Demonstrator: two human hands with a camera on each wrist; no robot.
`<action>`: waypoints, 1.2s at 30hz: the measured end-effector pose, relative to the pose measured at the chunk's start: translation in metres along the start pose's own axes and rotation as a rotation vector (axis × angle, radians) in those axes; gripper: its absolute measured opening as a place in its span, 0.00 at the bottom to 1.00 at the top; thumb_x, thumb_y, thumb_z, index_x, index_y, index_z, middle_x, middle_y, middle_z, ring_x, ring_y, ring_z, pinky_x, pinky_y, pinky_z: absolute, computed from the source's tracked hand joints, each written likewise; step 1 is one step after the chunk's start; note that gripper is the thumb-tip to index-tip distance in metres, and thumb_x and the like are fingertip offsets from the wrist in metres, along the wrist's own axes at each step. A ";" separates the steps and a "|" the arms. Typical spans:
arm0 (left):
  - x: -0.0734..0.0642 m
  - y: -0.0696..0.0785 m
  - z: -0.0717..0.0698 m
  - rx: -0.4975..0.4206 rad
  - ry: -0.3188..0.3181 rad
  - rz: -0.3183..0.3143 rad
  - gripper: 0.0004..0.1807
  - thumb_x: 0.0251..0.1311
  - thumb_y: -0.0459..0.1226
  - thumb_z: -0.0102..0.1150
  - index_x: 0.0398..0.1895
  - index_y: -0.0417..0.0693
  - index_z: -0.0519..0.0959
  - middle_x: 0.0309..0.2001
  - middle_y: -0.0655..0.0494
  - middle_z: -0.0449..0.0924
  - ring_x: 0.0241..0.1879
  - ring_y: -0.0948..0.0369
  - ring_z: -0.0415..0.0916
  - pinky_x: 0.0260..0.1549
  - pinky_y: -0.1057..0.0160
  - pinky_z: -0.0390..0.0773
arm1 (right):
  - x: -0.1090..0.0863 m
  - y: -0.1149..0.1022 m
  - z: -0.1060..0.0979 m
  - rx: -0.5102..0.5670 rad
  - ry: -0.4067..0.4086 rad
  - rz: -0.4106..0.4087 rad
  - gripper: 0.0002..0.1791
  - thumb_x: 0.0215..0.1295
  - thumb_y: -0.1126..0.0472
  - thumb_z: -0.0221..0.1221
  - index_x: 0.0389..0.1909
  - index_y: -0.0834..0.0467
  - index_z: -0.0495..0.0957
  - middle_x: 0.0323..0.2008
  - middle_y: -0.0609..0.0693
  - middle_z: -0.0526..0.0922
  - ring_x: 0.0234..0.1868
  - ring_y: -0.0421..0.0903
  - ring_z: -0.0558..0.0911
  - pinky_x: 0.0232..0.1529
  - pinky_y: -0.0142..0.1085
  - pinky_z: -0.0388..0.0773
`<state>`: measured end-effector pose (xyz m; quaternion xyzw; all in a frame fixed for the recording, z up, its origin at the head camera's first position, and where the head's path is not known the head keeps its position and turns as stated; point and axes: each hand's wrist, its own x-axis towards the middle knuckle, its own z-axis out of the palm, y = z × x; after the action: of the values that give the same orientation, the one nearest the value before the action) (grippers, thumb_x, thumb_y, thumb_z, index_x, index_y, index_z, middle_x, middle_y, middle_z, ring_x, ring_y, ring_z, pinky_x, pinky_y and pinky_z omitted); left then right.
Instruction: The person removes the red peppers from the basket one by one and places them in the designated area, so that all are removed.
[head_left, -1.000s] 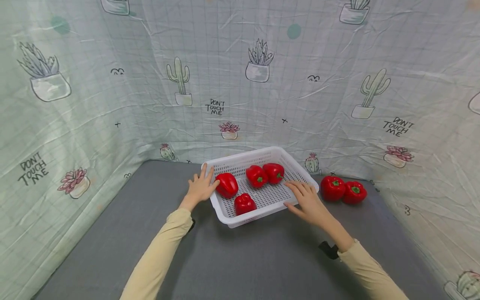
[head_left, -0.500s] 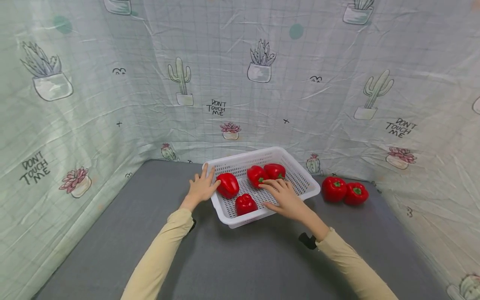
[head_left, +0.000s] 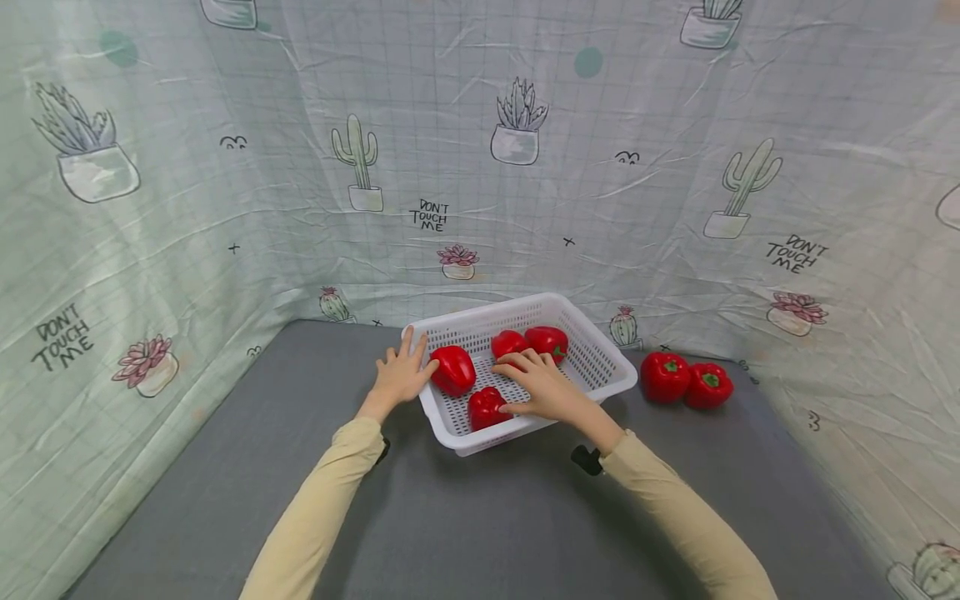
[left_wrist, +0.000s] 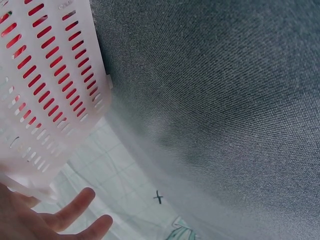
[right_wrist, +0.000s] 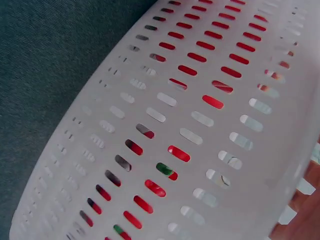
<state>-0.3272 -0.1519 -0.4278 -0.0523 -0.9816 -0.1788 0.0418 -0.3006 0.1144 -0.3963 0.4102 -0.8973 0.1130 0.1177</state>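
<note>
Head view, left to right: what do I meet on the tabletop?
Left grip → leftmost pepper in basket → nearest pepper in basket → right grip → left pepper outside → right pepper outside

The left sleeve [head_left: 318, 508] is long, plain and pale yellow, creased towards the cuff; the right sleeve [head_left: 686, 510] matches it. A black fitting [head_left: 587, 460] shows beside the right cuff, another, mostly hidden, at the left. The left hand [head_left: 399, 375] and right hand [head_left: 542, 388] are bare.

Under the right grip [head_left: 542, 387] a basket [head_left: 597, 358] holding four peppers [head_left: 453, 371] sits on the surface [head_left: 480, 533], two loose peppers [head_left: 664, 377] to the grip's right.
</note>
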 end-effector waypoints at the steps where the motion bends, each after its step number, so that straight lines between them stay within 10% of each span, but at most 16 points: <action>1: 0.000 0.000 0.000 -0.001 0.000 0.000 0.36 0.62 0.54 0.37 0.69 0.46 0.49 0.71 0.43 0.37 0.60 0.31 0.50 0.53 0.30 0.48 | 0.002 0.000 0.001 0.007 -0.008 -0.001 0.36 0.42 0.44 0.66 0.56 0.47 0.69 0.56 0.48 0.70 0.55 0.46 0.64 0.50 0.44 0.64; 36: 0.002 -0.001 0.003 0.013 0.007 0.001 0.36 0.61 0.54 0.37 0.69 0.47 0.49 0.71 0.43 0.37 0.59 0.31 0.51 0.53 0.30 0.50 | 0.035 -0.007 0.029 -0.104 -0.352 0.114 0.44 0.39 0.49 0.69 0.62 0.47 0.63 0.60 0.48 0.69 0.64 0.52 0.61 0.63 0.56 0.53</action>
<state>-0.3298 -0.1518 -0.4304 -0.0517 -0.9826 -0.1724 0.0458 -0.3213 0.0762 -0.4124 0.3656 -0.9304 -0.0005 -0.0267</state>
